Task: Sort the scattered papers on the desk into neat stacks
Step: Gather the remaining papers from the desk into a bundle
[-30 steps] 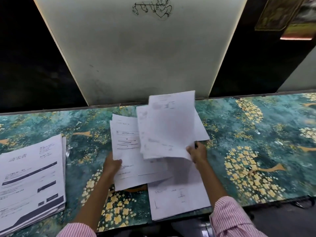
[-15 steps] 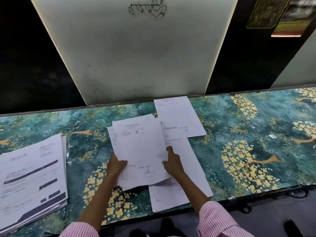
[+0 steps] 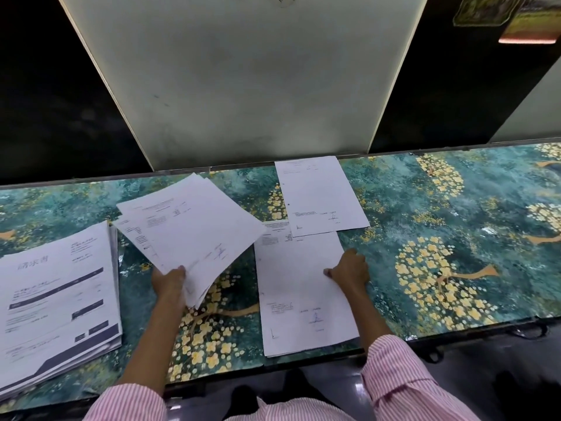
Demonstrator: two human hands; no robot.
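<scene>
My left hand grips the near corner of a fanned bundle of white sheets, lifted off the desk and tilted left. My right hand rests on the right edge of a white sheet lying flat at the front of the desk, fingers curled at its edge. Another printed sheet lies behind it and overlaps its top edge. A thick stack of printed forms with dark bars sits at the far left.
The desk has a teal cover with yellow flower patterns. A pale panel stands upright behind the papers. The front desk edge runs just beyond my striped sleeves.
My left hand has lifted the bundle and swung it left toward the big stack. My right hand let go of it and moved right onto the flat sheet.
</scene>
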